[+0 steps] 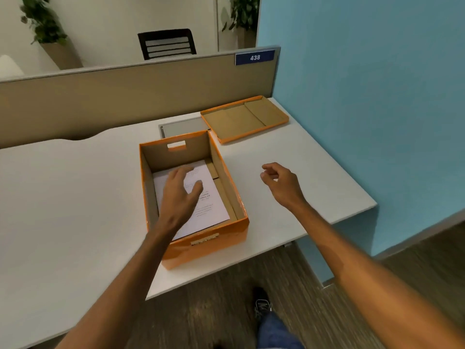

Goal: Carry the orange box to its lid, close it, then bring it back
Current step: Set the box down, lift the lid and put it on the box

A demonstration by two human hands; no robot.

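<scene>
The orange box (227, 230) stands open on the white desk (75, 197), near its front edge, with handle cut-outs in both short ends. White printed papers (214, 207) lie flat inside it. My left hand (180, 195) hovers over the open top, fingers spread, holding nothing. My right hand (280, 183) hangs above the bare desk to the right of the box, fingers loosely curled and empty. The orange lid (245, 118) lies upside down at the desk's far right corner, brown inside facing up, just beyond the box.
A beige partition (125, 102) with a blue "438" plate runs along the back of the desk. A blue wall (364, 96) closes the right side. A grey cable hatch (181, 125) sits between box and lid. Beyond the partition are a black chair and potted plants.
</scene>
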